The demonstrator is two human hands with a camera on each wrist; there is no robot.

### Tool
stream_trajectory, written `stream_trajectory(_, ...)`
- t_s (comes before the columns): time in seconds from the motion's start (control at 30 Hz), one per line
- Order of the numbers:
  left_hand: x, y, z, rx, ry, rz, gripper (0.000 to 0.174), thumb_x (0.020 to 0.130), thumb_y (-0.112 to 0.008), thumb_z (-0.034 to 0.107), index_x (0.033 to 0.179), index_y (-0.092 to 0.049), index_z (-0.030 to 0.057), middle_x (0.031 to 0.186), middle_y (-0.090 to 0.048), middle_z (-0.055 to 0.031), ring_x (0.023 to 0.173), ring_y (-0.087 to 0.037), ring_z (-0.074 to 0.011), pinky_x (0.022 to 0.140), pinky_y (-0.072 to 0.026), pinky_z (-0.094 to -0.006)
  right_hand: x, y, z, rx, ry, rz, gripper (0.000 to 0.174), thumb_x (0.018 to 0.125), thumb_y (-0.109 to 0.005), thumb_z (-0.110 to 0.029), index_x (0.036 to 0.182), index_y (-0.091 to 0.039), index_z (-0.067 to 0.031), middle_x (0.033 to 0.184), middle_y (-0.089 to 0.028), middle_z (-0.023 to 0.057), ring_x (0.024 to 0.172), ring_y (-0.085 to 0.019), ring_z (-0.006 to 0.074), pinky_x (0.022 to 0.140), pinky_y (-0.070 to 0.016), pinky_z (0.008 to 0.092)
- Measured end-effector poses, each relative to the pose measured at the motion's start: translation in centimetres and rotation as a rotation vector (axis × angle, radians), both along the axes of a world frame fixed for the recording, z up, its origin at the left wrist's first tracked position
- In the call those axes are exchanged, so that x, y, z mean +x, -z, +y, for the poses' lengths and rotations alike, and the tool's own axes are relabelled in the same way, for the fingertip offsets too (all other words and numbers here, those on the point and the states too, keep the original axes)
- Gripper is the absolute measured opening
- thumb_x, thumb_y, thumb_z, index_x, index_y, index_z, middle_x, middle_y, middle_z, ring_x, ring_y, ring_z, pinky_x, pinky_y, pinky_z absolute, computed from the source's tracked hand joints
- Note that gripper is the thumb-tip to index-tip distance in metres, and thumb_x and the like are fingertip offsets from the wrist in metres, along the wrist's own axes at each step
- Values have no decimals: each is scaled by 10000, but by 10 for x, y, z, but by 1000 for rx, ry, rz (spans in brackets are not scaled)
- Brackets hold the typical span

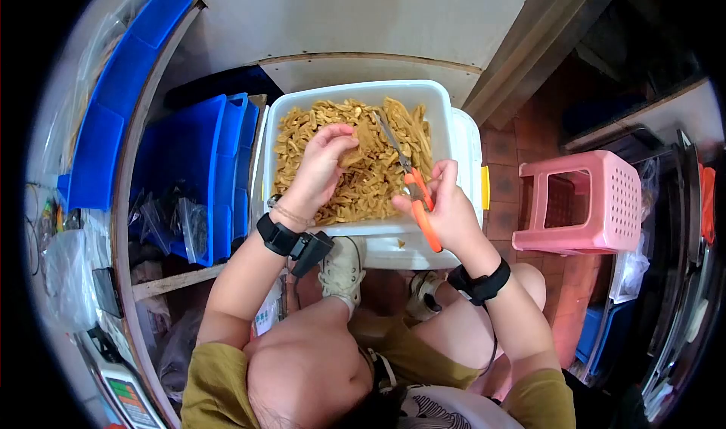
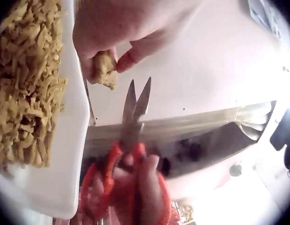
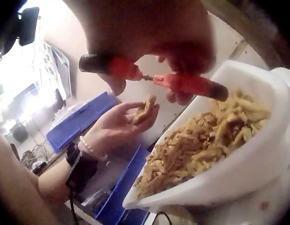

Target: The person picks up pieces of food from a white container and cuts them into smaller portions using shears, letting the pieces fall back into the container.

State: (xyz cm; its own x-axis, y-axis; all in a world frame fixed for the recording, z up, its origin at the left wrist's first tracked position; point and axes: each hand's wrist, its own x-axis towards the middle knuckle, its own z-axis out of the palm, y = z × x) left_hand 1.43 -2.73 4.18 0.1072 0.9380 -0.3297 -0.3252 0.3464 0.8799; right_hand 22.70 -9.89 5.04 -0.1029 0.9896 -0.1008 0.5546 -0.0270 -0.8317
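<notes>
My left hand [image 1: 324, 166] pinches a yellow-brown piece of food [image 2: 106, 70] between thumb and fingers, over a white plastic tub [image 1: 444, 126]. The piece is soft-looking and creased. Orange-handled scissors [image 2: 132, 117] are gripped in my right hand [image 1: 452, 213], with fingers in the handle loops. Their blades stand slightly apart, tips pointing toward the left hand and a short way off the piece in the left wrist view. Cut yellow-brown strips [image 3: 182, 154] fill most of the tub beneath both hands, with longer, thicker pieces [image 1: 412, 119] at its far right corner.
The tub sits on a white box [image 1: 469, 138] with a yellow latch. Blue bins [image 1: 219, 164] stand on the left, beside a shelf edge. At the right, a pink plastic stool [image 1: 605, 202] lies on its side on red tiles. A pale wall [image 1: 340, 21] rises behind the tub.
</notes>
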Motion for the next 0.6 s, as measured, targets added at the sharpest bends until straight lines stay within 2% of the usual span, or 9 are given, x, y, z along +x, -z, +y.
stream_trajectory(0.07,9,2,-5,6,-8,-17,241,844,-621,45,1057,-509,58,897,-629,-23,867,-598,-95,710,-490,-210,-4,5,0,-6,8,19,677,750,-753,-450,1030,-308,-23,752,-585,156,655,-615,311,604,-487,392)
stream_trajectory(0.13,19,0,-15,-5,29,-17,247,855,-619,52,1069,-497,52,907,-639,-37,861,-607,-99,712,-497,-216,-8,13,5,199,54,227,610,777,-762,-345,1020,-299,-31,727,-589,123,622,-612,225,573,-480,338)
stream_trajectory(0.17,25,-3,-20,-14,64,-15,254,865,-616,59,1081,-485,46,917,-649,-50,855,-616,-104,714,-505,-221,-6,14,7,199,54,225,610,777,-762,-345,1020,-299,-31,727,-589,123,622,-612,225,573,-480,338)
stream_trajectory(0.23,33,-4,-27,-30,71,18,267,876,-617,53,1093,-464,31,917,-661,-78,826,-629,-106,709,-509,-218,-4,9,13,98,160,370,545,802,-751,-228,1008,-282,-43,686,-585,93,579,-570,127,533,-450,270)
stream_trajectory(0.27,33,4,-28,79,133,95,268,875,-619,45,1090,-460,30,908,-663,-75,809,-628,-99,706,-506,-214,-4,10,16,137,175,448,515,813,-734,-168,999,-265,-61,657,-576,62,561,-524,70,512,-418,221)
stream_trajectory(0.37,35,7,-31,207,206,207,283,864,-634,22,1082,-455,29,900,-662,-79,800,-617,-79,699,-495,-202,0,10,22,66,180,560,503,814,-723,-133,1003,-261,-72,673,-585,60,570,-520,71,511,-417,224)
stream_trajectory(0.53,35,1,-33,500,223,448,259,882,-612,9,1081,-448,39,938,-635,-66,817,-584,-46,707,-470,-184,-2,11,25,13,172,564,513,761,-729,-65,996,-274,-84,723,-597,73,629,-542,78,547,-437,234)
stream_trajectory(0.57,34,3,-32,500,223,448,259,882,-612,9,1081,-448,39,938,-635,-66,817,-584,-46,707,-470,-184,-2,16,26,18,162,561,512,747,-727,-52,993,-280,-86,733,-598,77,637,-545,83,556,-442,237)
stream_trajectory(0.6,33,4,-31,411,210,310,240,882,-608,5,1063,-455,45,943,-637,-68,820,-585,-51,716,-472,-189,-2,17,27,23,153,558,511,734,-725,-39,990,-285,-89,742,-600,81,646,-548,88,566,-447,240)
